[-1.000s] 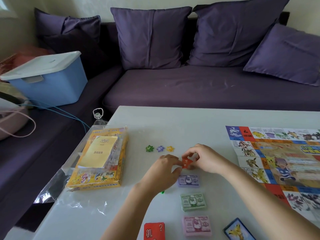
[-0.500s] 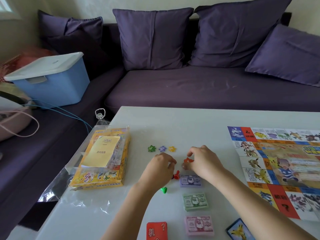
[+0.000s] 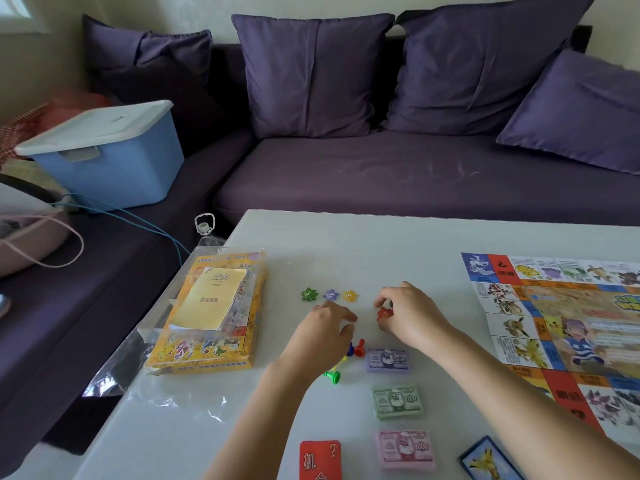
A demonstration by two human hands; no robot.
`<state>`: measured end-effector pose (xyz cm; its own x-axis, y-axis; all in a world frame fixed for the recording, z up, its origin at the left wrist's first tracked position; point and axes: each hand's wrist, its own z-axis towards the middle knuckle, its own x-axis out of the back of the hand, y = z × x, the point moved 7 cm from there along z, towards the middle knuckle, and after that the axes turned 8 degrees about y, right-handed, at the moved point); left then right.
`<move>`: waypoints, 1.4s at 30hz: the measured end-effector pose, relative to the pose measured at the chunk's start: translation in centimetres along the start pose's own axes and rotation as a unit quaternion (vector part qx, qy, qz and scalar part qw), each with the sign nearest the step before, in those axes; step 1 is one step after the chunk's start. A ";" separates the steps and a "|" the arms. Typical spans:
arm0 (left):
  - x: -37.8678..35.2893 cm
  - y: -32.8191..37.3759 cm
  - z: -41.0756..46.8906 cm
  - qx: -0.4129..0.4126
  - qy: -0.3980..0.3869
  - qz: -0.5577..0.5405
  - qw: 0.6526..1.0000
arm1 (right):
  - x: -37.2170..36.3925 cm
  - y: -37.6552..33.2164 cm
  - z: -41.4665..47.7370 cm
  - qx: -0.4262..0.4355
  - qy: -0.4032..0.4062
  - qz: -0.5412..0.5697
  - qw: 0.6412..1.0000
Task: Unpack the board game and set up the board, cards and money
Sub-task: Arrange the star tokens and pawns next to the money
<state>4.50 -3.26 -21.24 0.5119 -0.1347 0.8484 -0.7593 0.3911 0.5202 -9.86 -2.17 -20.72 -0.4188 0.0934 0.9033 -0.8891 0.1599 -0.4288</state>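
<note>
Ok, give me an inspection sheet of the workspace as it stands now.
Surface: white table.
Job's things: board unfolded at right; purple, green and pink money stacks in a column; red card deck and blue card deck at near edge; three star tokens in a row; pawns loose; booklet on game box.
Clutter: plastic wrap under the box.
Hands: right hand pinches red star token; left hand curled over pawns, grip hidden.
Cables: blue cable on sofa.
Surroundings: purple sofa, blue storage bin.

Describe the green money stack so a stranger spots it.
On the white table, left of the unfolded game board, three play-money stacks form a column. The green money stack is the middle one, between the purple stack and the pink stack; only it is green, marked 2000.
</note>
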 end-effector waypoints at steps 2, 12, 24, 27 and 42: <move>-0.3 0.3 -0.1 -0.015 -0.001 0.001 1.000 | 0.2 0.5 0.1 0.000 -0.015 0.023 1.000; -1.8 1.5 0.0 -0.053 -0.018 -0.022 0.998 | 1.1 2.2 -1.7 0.027 0.046 0.120 0.991; -3.2 1.6 0.6 -0.078 -0.026 -0.030 0.996 | 0.3 1.7 -2.0 0.046 0.094 0.135 0.985; -2.9 1.6 0.6 -0.077 -0.015 -0.039 0.996 | 0.3 1.7 -1.8 0.050 0.095 0.124 0.986; -3.0 1.7 0.3 -0.067 -0.019 -0.015 0.997 | 0.7 3.6 -0.4 -0.002 0.082 0.139 0.987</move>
<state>1.56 -2.44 -22.88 0.5158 -0.1821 0.8372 -0.6825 0.5033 0.5300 -13.31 -1.17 -21.70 -0.6102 0.2915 0.7367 -0.7438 0.1093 -0.6594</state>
